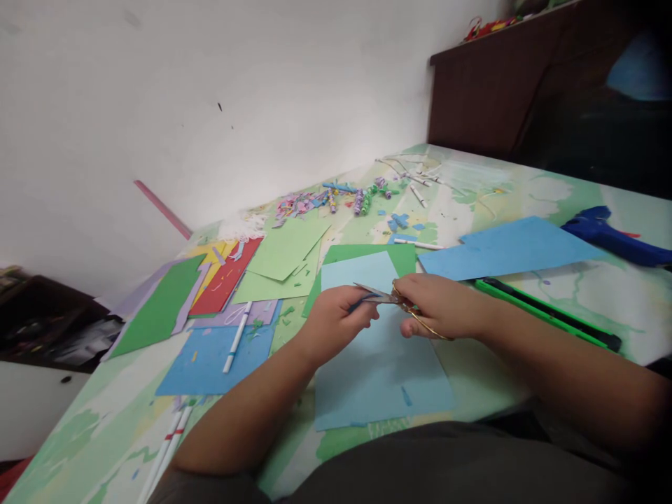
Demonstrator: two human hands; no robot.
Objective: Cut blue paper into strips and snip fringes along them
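Note:
My right hand [438, 304] grips a pair of scissors [388, 298] by gold-coloured handles, with the blades parted and pointing left. In my left hand [341, 318], thumb and fingers pinch a small blue strip [361, 302], mostly hidden by the fingers. The scissor blades lie across that strip, right at the fingertips; whether they touch it I cannot tell. Beneath both hands a light blue sheet [378, 378] lies on the table, with a small blue scrap [406, 396] near its front edge.
Sheets in green [286, 248], red [223, 280] and blue [210, 360] spread to the left. At right are a blue sheet [514, 245], a green-and-black cutter-like tool [549, 313] and a blue glue gun [609, 234]. Curled pieces [362, 199] and scraps lie near the wall.

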